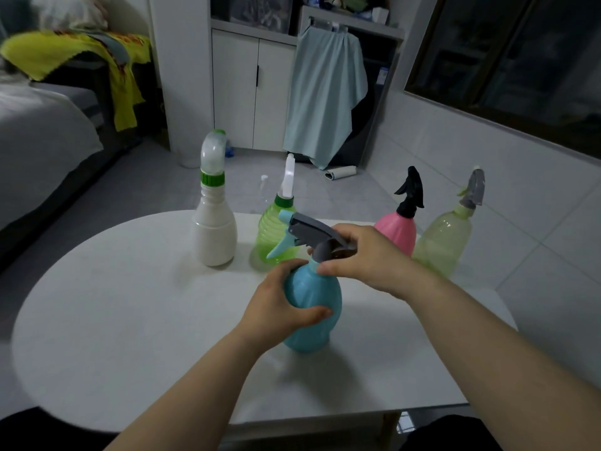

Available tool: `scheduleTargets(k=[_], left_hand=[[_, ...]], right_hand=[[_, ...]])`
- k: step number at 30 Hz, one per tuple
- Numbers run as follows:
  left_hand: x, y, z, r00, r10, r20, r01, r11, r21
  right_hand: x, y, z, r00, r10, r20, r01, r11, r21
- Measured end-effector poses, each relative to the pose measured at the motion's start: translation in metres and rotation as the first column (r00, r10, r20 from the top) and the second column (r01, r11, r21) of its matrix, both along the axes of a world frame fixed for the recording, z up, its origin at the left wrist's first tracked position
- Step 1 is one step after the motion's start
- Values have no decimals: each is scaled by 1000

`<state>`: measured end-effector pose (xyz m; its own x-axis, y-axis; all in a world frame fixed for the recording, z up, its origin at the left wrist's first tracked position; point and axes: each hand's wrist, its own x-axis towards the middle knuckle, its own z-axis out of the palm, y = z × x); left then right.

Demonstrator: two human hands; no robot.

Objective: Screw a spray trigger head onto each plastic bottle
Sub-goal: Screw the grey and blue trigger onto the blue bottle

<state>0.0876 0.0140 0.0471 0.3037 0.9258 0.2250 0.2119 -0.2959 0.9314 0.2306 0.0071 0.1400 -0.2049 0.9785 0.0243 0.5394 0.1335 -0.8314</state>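
Observation:
A light blue plastic bottle [317, 294] stands upright in the middle of the white table [130, 304]. My left hand [279, 304] wraps around its body. On its neck sits a grey spray trigger head [309, 232] with a light blue lever and nozzle pointing left. My right hand [367, 255] grips that head's collar from the right. Behind stand a white bottle [214, 236] with a green-collared head, a green ribbed bottle [271, 236] with a white head, a pink bottle [398, 231] with a black head, and a pale yellow-green bottle [445, 242] with a grey head.
The table's front edge runs below my forearms. A bed [42, 148] lies at the left. A white cabinet [253, 89] and a hanging pale blue cloth [325, 96] stand beyond the table. A small roll [340, 173] lies on the tiled floor.

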Motion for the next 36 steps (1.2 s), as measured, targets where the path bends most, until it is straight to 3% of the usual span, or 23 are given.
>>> scheduleTargets(k=[6, 13, 19, 22, 26, 30, 34, 36], left_hand=[[0, -1, 2, 1000, -7, 6, 7, 1000, -16], [0, -2, 2, 1000, 11, -5, -11, 1000, -15], [-2, 0, -2, 1000, 1, -10, -1, 1000, 3], [-2, 1, -2, 1000, 3, -11, -3, 1000, -5], [-2, 1, 0, 1000, -5, -12, 4, 1000, -22], [-3, 1, 0, 1000, 2, -30, -3, 1000, -28], [-3, 1, 0, 999, 5, -38, -6, 1000, -30], [-2, 1, 0, 999, 13, -39, -14, 1000, -23]], right_hand=[[4, 0, 3, 993, 26, 112, -31, 999, 42], [-5, -2, -14, 980, -126, 155, 94, 976, 194], [5, -5, 6, 929, -100, 355, 66, 992, 105], [11, -7, 31, 896, 18, 444, -81, 989, 123], [2, -2, 54, 685, 186, 704, -291, 956, 31], [-16, 11, 50, 311, 174, 934, -442, 897, -19], [-24, 21, 51, 164, 120, 979, -520, 854, -18], [-26, 21, 53, 141, 122, 983, -496, 868, -37]])
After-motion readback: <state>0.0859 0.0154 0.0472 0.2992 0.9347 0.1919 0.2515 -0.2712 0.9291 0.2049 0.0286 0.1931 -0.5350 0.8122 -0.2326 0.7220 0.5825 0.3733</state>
